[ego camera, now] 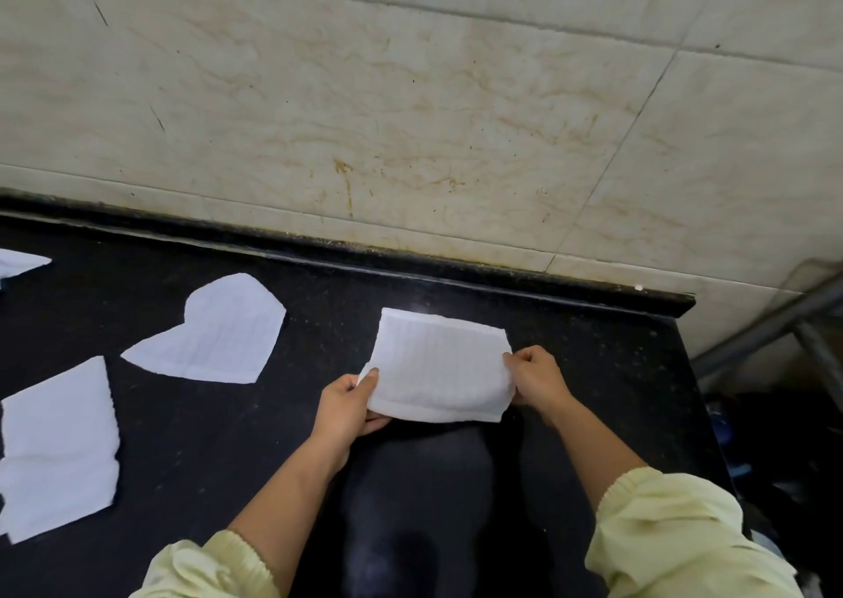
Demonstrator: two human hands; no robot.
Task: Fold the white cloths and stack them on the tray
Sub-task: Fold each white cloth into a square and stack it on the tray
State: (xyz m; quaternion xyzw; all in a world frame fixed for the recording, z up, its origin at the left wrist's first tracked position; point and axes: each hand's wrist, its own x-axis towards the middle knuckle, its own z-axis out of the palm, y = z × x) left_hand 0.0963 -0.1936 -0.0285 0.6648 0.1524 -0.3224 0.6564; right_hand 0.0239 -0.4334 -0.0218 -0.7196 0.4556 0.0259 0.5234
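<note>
Left hand (pixel 349 403): pinching the held cloth's (pixel 438 365) near left corner, thumb lying on top and fingers curling underneath, mostly hidden by the fabric.
Right hand (pixel 538 378): gripping the cloth's right edge with curled fingers, the tips tucking behind the fabric and out of sight.
Held cloth: stretching between the two grips as a rough rectangle. Its far edge is lying on or hovering just over the counter (pixel 593 369) (hard to tell which), and its near edge is bowing a little.
Second cloth (pixel 214 330): lying flat on the counter, left of the grip and well apart from it, with one side rounded.
Third cloth (pixel 59 447): lying further left of the grip and nearer the person, its left edge being cut off by the frame.
Fourth cloth (pixel 20 262): showing only a corner at the far left, the rest being cut off.
Bars (pixel 766 321): slanting past the counter's end, right of the grip, blurred and running out of frame.
Wall (pixel 410 95): rising behind the counter, beyond the grip, in stained pale tiles.
</note>
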